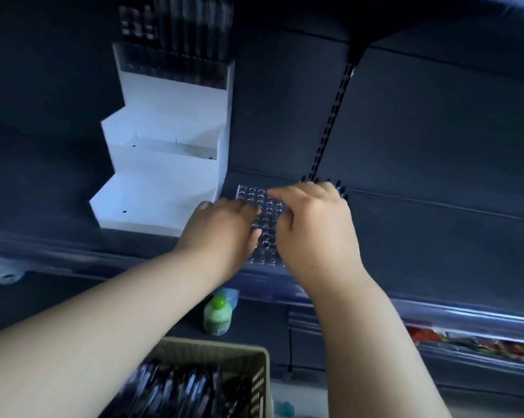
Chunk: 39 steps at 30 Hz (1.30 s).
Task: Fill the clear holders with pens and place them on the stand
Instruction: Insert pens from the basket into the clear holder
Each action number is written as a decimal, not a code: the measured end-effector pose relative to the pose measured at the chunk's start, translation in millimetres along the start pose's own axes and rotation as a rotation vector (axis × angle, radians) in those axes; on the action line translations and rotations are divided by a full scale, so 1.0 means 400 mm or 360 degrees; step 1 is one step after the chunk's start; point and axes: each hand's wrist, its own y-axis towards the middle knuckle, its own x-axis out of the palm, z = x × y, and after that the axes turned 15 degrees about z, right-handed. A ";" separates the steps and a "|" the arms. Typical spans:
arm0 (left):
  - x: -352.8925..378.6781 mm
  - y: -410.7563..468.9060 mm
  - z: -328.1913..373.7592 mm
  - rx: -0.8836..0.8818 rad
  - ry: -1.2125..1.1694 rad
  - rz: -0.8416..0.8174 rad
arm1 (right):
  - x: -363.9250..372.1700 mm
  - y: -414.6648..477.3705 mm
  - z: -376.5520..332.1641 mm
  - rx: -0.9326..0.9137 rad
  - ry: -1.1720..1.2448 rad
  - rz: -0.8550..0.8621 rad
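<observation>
Both hands — left hand, right hand — rest curled on the empty clear holder (grip unclear); the pens lie behind, nearer the left.

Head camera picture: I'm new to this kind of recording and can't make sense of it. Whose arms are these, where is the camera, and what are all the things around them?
There is no machine here. A person wears a wide-angle camera on the head, so you look down along their own bare arms. The left hand and right hand both rest on a clear holder, a transparent tray of small round holes, lying on a dark shelf; the holes in view look empty. Whether the fingers grip it or only touch it is hard to tell. Left of it stands a white stepped stand; its top step already carries dark pens, while the lower steps are bare. Below, near the person, a beige basket holds more pens, and a small green bottle stands beyond it.
</observation>
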 end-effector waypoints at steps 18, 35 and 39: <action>-0.126 -0.547 -0.189 -0.0507 0.0227 -0.0873 | 0.100 -0.482 -0.225 0.0352 -0.0256 -0.1259; 0.028 -0.626 -0.165 -0.0650 0.0158 -0.1245 | 0.238 -0.609 -0.235 0.0860 -0.0364 -0.1496; 0.075 -0.624 -0.157 -0.0664 0.0227 -0.1259 | 0.285 -0.612 -0.231 0.0921 -0.0446 -0.1464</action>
